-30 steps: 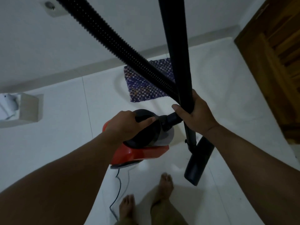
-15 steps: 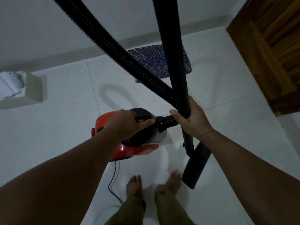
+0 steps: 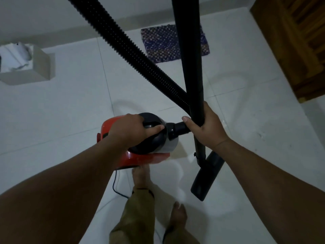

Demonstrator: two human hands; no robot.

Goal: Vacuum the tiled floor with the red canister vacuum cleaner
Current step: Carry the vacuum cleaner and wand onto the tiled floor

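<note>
Vacuum cleaner (image 3: 140,157): one, gripped by two hands.

My left grip (image 3: 135,129) rests on top of the canister (image 3: 140,155), which sits on the floor (image 3: 70,120) before my feet; my right grip (image 3: 207,127) wraps the wand (image 3: 191,67) just right of it, the hose (image 3: 133,48) crossing behind, the mat (image 3: 161,44) farther ahead

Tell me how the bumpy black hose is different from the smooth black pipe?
The bumpy hose has ridges; the smooth pipe has none. The hose slants to the canister; the pipe stands nearly upright. The right hand grips the pipe, not the hose. Both are black.
</note>
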